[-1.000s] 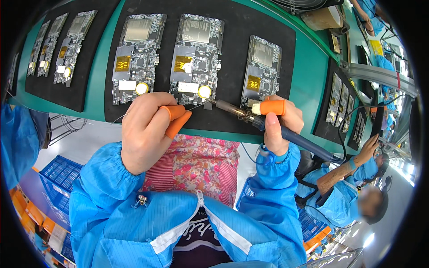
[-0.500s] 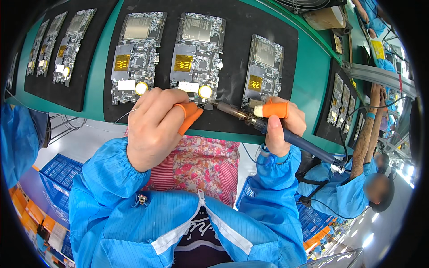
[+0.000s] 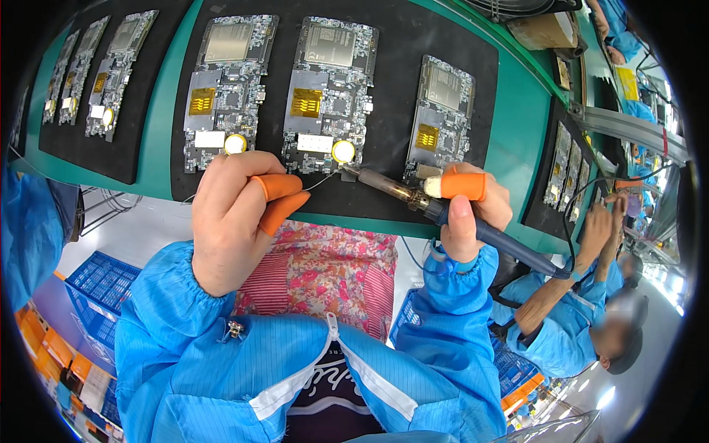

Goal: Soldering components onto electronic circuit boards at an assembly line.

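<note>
My left hand, with orange finger cots on its fingertips, pinches a thin solder wire. The wire's end reaches the lower edge of the middle circuit board, just below a round yellow-rimmed coin cell. In my right hand, also wearing an orange cot, is a soldering iron with a dark blue handle. Its tip points left and meets that same board edge; whether tip and wire touch is too small to tell. Another circuit board lies just beyond my left hand, and a third board lies beyond my right.
Beneath the boards is a black mat on a green bench. More boards rest on a left mat and at the right. The iron's cord runs up at right. A co-worker in blue sits to the right.
My left hand has drawn left and slightly down from the iron tip, so more wire shows between them. My right hand and iron are nearly still. The co-worker's arms have lowered.
</note>
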Motion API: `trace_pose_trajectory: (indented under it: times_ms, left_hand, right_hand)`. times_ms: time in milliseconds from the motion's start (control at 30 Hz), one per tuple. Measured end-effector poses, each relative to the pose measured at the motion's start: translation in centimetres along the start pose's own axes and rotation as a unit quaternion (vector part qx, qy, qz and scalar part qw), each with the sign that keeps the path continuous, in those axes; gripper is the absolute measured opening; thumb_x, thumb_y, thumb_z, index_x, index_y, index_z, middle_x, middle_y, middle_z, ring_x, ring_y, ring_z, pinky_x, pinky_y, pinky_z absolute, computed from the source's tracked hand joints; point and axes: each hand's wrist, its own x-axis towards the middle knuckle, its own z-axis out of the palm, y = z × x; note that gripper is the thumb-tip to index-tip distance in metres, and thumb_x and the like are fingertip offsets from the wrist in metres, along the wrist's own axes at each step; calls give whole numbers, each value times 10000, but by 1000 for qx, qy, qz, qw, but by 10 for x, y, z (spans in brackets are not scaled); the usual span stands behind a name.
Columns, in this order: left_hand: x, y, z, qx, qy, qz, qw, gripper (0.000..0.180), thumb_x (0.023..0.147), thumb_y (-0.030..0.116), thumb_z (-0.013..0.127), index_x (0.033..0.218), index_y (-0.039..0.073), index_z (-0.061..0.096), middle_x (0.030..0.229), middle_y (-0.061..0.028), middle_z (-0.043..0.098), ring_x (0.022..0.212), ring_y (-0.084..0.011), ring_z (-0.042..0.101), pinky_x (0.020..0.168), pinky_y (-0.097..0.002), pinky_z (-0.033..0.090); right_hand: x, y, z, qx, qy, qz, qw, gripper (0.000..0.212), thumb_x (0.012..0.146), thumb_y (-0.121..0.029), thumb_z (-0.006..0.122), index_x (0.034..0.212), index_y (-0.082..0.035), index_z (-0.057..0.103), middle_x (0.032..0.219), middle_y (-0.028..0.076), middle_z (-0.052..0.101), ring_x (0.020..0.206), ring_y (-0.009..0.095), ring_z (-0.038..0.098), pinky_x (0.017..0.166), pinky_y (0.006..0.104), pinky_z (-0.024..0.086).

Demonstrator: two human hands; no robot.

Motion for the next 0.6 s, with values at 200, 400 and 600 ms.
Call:
trace_pose_trajectory:
  times_ms: [200, 400, 600]
  left_hand:
    - [1, -4, 3, 28, -12, 20, 999, 227, 560, 15, 716, 733, 13, 570, 812, -67, 536, 675, -219, 499, 563, -306, 396]
    - [3, -2, 5, 16, -11, 27, 999, 225, 562, -4, 711, 727, -2, 558, 813, -83, 533, 691, -228, 518, 563, -306, 419]
    - [6, 1, 15, -4, -2, 6, 1000, 224, 578, -47, 697, 729, -28, 534, 828, -106, 527, 673, -241, 551, 532, -302, 463]
  right_hand:
    - [11, 10, 8, 22, -11, -116, 993, 157, 671, -116, 547, 695, 37, 572, 554, 123, 523, 433, 223, 501, 436, 292, 400]
    - [9, 8, 6, 6, -9, -115, 993, 158, 662, -115, 548, 689, 37, 576, 547, 128, 523, 443, 228, 516, 451, 288, 421]
    - [9, 12, 7, 4, -8, -120, 993, 156, 657, -115, 545, 686, 35, 577, 544, 127, 523, 433, 221, 508, 439, 290, 414]
